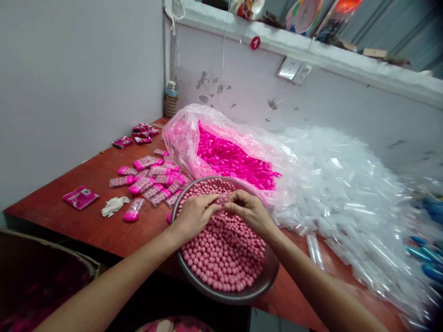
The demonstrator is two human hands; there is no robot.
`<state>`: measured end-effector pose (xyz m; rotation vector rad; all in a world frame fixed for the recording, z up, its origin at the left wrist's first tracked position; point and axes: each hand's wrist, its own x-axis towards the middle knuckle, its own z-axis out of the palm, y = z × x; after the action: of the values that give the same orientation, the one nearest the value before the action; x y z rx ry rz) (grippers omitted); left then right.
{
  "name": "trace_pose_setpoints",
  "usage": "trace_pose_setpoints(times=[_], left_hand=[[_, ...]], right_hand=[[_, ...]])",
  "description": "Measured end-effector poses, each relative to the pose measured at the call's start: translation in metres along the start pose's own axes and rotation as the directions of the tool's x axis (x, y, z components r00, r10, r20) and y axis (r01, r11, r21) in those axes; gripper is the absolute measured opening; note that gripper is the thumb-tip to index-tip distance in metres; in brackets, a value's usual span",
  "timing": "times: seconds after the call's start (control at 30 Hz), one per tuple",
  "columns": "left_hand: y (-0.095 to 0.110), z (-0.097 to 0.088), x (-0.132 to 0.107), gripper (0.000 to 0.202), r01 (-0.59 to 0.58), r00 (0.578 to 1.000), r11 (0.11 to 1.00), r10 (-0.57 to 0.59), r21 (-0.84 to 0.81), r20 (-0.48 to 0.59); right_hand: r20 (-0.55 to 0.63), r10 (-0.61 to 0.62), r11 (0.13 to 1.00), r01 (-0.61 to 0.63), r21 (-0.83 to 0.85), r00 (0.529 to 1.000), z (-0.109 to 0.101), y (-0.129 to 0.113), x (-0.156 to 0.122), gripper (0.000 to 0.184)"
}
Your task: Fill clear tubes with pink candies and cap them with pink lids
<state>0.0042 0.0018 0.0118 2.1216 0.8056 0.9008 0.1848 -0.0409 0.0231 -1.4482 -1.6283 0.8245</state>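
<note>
Evidently both hands meet over a metal bowl (pixel 272 269) of round pink beads (pixel 218 265), a little toward twelve o'clock from its middle. Left hand (pixel 196 214), coming in from eight o'clock, pinches a small clear container (pixel 221 199) between thumb and fingers; right hand (pixel 252 212), from four o'clock, has thumb and forefinger drawn together on the container's other side. Their fingers cover much of it, so how full it is can't be told.

Measured from the bowl, which sits at the near edge of a red counter (pixel 38 203), bead-filled packs with pink ends (pixel 155 180) lie heaped at ten o'clock. Farther out, between nine and ten, are a crumpled white scrap (pixel 115 206) and a flat pink packet (pixel 80 197). At twelve o'clock an open plastic bag (pixel 183 133) spills bright pink plastic pieces (pixel 235 159); at two, clear empty tubes (pixel 332 180) form a big pile. A flask in a woven sleeve (pixel 170 101) stands toward eleven, by the wall.
</note>
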Motion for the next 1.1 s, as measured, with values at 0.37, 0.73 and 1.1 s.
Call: trace_pose_setpoints(times=[0.37, 0.73, 1.1], left_hand=[[0.004, -0.005, -0.003, 0.024, 0.465, 0.884, 0.571, -0.263, -0.677, 0.387], [-0.004, -0.007, -0.008, 0.028, 0.447, 0.886, 0.575, -0.392, -0.685, 0.249], [-0.009, -0.002, -0.009, 0.028, 0.425, 0.885, 0.543, -0.418, -0.724, 0.207]], right_hand=[[-0.051, -0.240, 0.970, 0.241, 0.019, 0.969, 0.005, -0.011, -0.026, 0.019], [-0.247, 0.063, 0.887, -0.167, -0.430, 0.967, -0.068, 0.036, 0.035, 0.026], [-0.314, 0.236, 0.554, -0.393, -0.734, 0.920, -0.128, 0.107, 0.183, 0.029]])
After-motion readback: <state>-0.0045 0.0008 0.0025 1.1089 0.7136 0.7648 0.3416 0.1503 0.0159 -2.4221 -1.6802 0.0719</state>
